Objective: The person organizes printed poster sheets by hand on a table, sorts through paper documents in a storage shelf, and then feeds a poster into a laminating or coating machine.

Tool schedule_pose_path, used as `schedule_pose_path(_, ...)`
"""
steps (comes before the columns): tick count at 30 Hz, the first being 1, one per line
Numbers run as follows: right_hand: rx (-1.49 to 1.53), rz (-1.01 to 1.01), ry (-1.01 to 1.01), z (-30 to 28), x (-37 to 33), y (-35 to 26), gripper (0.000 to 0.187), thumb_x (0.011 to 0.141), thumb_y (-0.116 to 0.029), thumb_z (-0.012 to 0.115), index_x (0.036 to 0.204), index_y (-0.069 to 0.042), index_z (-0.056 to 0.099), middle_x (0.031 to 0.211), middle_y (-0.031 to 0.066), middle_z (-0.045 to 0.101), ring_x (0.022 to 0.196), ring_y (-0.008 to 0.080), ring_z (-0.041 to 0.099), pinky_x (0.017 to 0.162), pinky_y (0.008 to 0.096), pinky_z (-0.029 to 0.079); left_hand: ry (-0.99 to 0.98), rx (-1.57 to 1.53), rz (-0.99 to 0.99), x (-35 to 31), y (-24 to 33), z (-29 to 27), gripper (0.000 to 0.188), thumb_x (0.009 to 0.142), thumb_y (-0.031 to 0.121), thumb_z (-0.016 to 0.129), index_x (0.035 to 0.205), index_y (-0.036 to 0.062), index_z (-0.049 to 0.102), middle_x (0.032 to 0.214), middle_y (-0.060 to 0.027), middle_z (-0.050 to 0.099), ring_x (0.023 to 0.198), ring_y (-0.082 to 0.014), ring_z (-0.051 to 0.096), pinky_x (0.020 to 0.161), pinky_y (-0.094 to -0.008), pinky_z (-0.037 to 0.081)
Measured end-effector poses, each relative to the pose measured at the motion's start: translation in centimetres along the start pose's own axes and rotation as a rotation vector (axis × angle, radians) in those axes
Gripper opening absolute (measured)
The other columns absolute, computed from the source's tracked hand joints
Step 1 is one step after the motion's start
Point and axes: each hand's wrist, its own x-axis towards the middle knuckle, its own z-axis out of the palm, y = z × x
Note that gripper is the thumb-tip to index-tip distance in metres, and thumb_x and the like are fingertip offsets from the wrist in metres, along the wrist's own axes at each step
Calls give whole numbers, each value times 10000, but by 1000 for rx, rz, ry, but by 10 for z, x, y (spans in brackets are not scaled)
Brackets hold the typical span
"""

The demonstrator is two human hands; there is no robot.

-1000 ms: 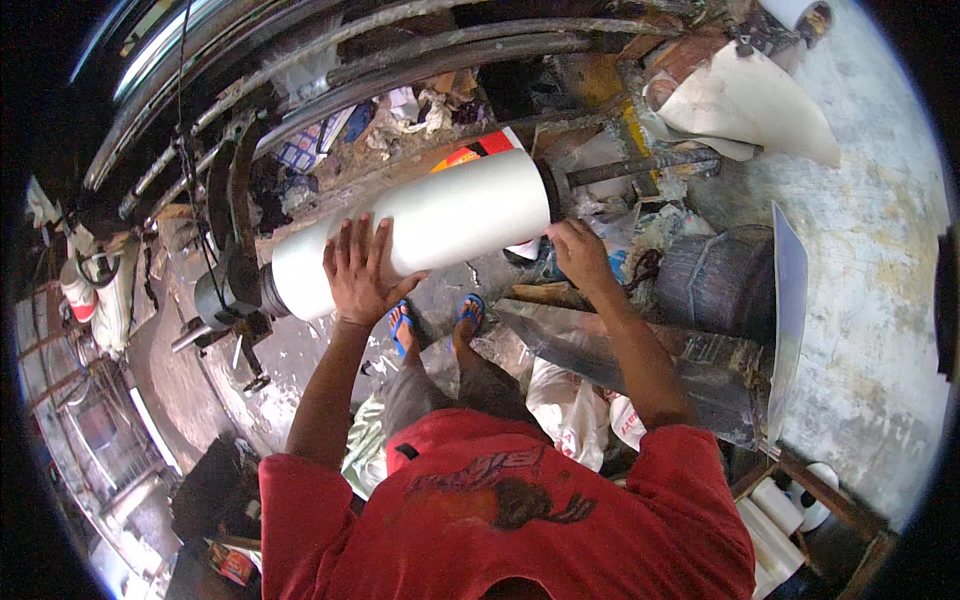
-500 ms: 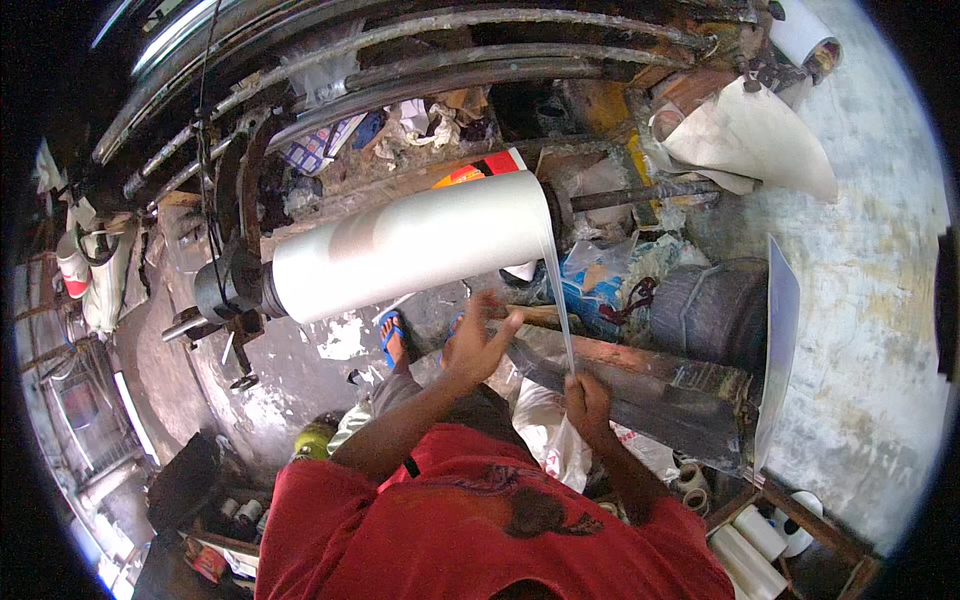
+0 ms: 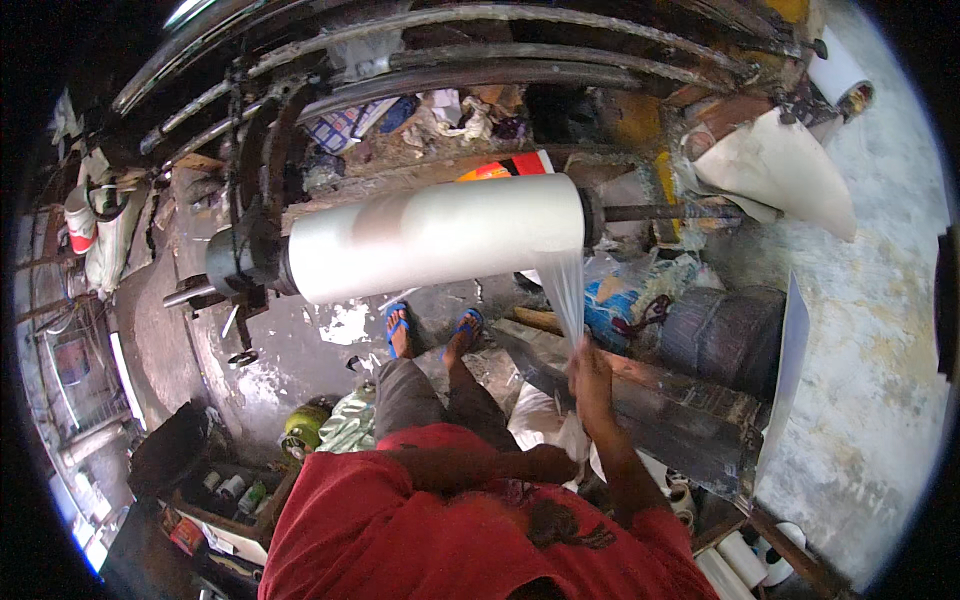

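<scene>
- Where the grey floor (image 3: 235, 400) shows, it is worn and blotched with white patches, and two feet in blue sandals (image 3: 397, 330) stand on it.
- Along the right side rises a pale, stained wall (image 3: 860, 370); near it lie a dark wrapped bundle (image 3: 725, 335) and a curled off-white sheet (image 3: 775, 170).
- Long metal pipes (image 3: 520, 14) cross the far side, with scraps and crumpled paper cluttered beneath them.
- In front of the person, beyond the feet, the white roll (image 3: 470, 235) sits between a dark holder (image 3: 240, 262) at its left end and a metal rod (image 3: 675, 212) reaching out from its right end.
- Its long axis runs left to right across the person's front, slightly slanted: the right end lies a little farther away and points toward the wall.
- From near that right end, translucent film (image 3: 564, 290) slopes back toward the person, narrowing into a bunched strand.
- Of the two hands, the right hand (image 3: 592, 378) is closed around this strand; the left hand (image 3: 548, 465) is blurred before the red shirt (image 3: 470, 545), its finger position impossible to tell.
</scene>
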Motion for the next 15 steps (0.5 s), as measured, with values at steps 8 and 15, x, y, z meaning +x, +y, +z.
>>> schedule_pose_path(8, -265, 335, -141, -100, -180, 216, 495, 950, -409, 400, 1152, 14, 559, 967, 139, 621, 832, 259, 595, 775, 384, 475, 636, -660, -236, -63, -76, -174, 557, 931, 488, 490, 1099, -38, 564, 986, -248, 637, 858, -328, 644, 707, -457, 498)
schedule_pose_path(15, 461, 236, -94, 7, -66, 70, 773, 925, -671, 280, 1232, -14, 549, 1075, 103, 648, 906, 230, 619, 871, 352, 478, 278, -401, -145, -41, -40, 63, 435, 980, 412, 395, 1001, 54, 642, 797, -209, 641, 743, -377, 636, 686, -500, 483)
